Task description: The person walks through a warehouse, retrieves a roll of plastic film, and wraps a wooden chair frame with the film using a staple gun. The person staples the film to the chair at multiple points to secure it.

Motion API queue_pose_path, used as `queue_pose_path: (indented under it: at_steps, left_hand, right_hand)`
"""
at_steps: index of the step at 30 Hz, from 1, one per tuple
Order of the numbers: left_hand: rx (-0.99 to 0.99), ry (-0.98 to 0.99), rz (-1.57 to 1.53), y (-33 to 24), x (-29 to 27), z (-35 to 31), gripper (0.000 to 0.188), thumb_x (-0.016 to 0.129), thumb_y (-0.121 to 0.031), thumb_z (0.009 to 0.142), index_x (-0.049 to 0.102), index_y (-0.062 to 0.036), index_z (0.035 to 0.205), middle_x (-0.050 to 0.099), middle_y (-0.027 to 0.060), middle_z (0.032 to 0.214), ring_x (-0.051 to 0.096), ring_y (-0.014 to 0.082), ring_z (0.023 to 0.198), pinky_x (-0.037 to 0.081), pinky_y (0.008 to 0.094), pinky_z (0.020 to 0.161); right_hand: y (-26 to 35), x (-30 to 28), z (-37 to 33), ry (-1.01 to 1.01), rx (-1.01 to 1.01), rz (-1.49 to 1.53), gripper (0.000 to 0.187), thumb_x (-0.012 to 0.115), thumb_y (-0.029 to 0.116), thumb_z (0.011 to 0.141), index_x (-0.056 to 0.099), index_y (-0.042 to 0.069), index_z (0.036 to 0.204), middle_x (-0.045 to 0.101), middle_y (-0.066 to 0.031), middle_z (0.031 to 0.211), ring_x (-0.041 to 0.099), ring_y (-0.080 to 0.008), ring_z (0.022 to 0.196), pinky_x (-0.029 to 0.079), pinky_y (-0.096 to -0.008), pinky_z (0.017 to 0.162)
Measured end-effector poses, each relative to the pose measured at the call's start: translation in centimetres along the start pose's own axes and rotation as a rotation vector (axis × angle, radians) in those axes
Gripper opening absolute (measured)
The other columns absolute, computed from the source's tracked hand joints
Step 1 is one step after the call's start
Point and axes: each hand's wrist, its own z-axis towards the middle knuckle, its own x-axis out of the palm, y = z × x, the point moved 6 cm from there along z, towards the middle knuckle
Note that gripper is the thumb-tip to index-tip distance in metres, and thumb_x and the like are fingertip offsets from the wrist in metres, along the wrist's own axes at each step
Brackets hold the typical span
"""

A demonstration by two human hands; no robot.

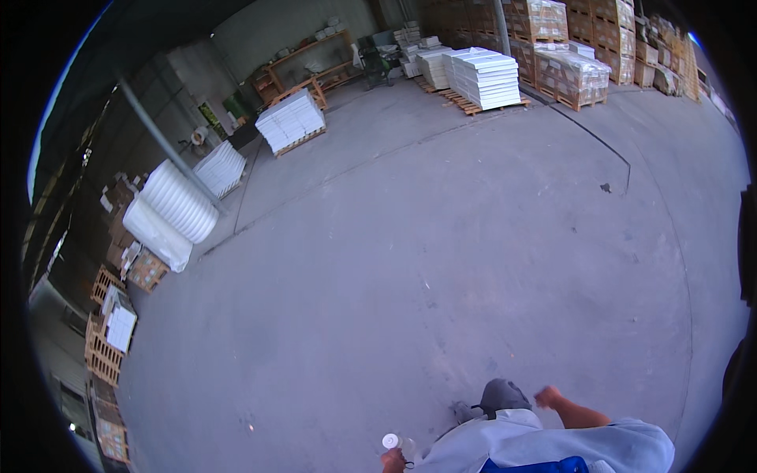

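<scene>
At the lower edge my left hand (392, 459) is closed round a clear bottle (407, 448) with a round white cap. Only part of the bottle and of that hand shows. My right hand (547, 396) is held out in front of me over the floor, its fingers curled in, with nothing visible in them; it is small and slightly blurred. Between the hands are my light blue shirt (536, 441) and a dark grey shoe or trouser leg (505, 396).
Grey concrete floor (394, 276) spreads ahead. White stacks on pallets (482, 79) and wrapped cartons (572, 75) stand at the far right. Another white stack (290, 120), white foam rolls (177, 203), a slanting metal pole (169, 150) and wooden pallets (104, 351) line the left.
</scene>
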Motion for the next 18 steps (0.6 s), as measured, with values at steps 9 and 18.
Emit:
queue_pose_path:
  at_steps: [9, 18]
  left_hand:
    - [-0.022, -0.152, -0.494, -30.9, 7.1, 14.8, 0.016, 0.057, -0.017, 0.087, 0.06, -0.0017, 0.085, 0.045, 0.0026, 0.057, 0.041, 0.018, 0.042, 0.031, 0.0345, 0.04]
    - [-0.038, -0.187, -0.33, -53.9, 10.9, 27.6, 0.021, 0.052, -0.027, 0.087, 0.055, -0.0094, 0.076, 0.044, 0.0024, 0.063, 0.041, 0.0184, 0.054, 0.033, 0.037, 0.05]
  right_hand:
    - [7.8, -9.5, 12.7, 0.182, -0.135, -0.384, 0.015, 0.062, 0.03, 0.08, 0.072, 0.019, 0.083, 0.069, -0.004, 0.084, 0.067, -0.0208, 0.082, 0.055, -0.0384, 0.07]
    - [45.6, -56.5, 49.0, -0.275, -0.239, -0.045, 0.031, 0.05, 0.031, 0.082, 0.07, 0.009, 0.074, 0.07, -0.0131, 0.078, 0.067, -0.033, 0.077, 0.053, -0.0429, 0.071]
